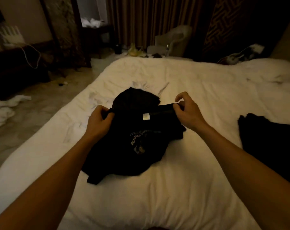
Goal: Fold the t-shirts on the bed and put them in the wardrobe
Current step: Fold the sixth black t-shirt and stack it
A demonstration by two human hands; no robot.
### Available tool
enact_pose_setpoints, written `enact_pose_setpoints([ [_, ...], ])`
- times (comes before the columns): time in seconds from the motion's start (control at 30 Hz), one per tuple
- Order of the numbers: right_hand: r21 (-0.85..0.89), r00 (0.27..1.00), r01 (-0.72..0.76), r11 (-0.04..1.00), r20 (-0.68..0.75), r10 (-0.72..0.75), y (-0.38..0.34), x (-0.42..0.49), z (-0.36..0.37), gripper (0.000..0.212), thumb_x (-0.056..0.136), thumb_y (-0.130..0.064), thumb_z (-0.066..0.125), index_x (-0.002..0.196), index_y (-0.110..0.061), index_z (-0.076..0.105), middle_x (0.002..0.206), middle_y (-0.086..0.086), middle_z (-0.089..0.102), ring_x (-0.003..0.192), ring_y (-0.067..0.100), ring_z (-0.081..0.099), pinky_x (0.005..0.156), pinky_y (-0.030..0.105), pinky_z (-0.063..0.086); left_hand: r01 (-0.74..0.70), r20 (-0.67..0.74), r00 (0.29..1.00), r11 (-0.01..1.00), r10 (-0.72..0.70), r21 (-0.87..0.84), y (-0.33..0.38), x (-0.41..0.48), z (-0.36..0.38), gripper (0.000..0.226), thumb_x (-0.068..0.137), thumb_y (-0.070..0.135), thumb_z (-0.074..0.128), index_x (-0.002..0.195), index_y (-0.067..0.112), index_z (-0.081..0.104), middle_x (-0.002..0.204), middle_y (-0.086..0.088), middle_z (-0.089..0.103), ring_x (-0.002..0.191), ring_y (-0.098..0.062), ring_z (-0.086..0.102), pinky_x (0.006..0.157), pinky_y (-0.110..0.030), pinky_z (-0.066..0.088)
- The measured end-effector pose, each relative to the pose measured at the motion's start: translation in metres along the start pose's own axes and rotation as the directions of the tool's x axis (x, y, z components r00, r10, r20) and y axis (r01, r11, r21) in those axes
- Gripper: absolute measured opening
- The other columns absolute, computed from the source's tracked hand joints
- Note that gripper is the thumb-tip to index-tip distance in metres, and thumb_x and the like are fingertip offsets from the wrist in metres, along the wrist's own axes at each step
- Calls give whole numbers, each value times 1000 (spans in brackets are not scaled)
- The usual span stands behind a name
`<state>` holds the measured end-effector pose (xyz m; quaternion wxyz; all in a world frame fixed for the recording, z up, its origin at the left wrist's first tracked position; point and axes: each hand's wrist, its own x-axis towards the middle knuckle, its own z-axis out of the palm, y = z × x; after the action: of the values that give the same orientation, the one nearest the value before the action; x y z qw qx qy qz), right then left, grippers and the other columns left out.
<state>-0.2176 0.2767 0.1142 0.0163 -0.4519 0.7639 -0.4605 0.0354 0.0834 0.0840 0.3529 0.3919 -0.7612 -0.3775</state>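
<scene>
Black cotton t-shirt with a pale print lies crumpled on the soft white bed, between both hands. Left hand curls its fingers round one shoulder; right hand pinches the collar edge. Another dark cloth lies right of the fingers.

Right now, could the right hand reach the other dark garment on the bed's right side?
Probably yes: the dark garment lies beside the right forearm with only bare duvet between. But the right hand pinches the black t-shirt and must let go first.
</scene>
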Motion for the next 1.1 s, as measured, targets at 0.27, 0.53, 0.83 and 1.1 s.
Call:
enact_pose_setpoints([
  [0.27,56,995,72,996,-77,-67,-63,-41,-125,4,94,-21,64,92,-17,63,72,2,67,63,18,62,57,33,50,-269,-38,963,950,266,-160,110,-38,-30,13,95,25,64,97,27,51,85,-4,67,65,-20,65,50,-29,48],
  [0.53,198,999,47,979,-2,-48,-96,-96,-195,22,94,1,57,102,-17,65,101,17,67,82,23,67,69,35,56,-459,-81,888,885,453,-78,179,-74,-42,24,93,19,68,80,28,50,72,7,62,53,-3,55,47,-21,41],
  [0.83,-67,952,212,975,-210,-222,-125,-132,-255,20,88,-6,68,82,-21,58,81,-2,61,79,17,62,74,35,50,-552,-106,825,832,555,60,229,-95,-65,13,84,16,77,87,27,71,86,10,70,81,-4,66,74,-11,45],
  [1.1,-326,917,290,900,-175,-359,-186,-156,-312,14,84,-16,77,91,-25,70,91,-6,69,84,1,62,78,6,42,-667,-154,717,733,680,134,287,-125,-110,20,81,19,82,99,14,76,93,6,70,79,6,60,72,2,42],
])
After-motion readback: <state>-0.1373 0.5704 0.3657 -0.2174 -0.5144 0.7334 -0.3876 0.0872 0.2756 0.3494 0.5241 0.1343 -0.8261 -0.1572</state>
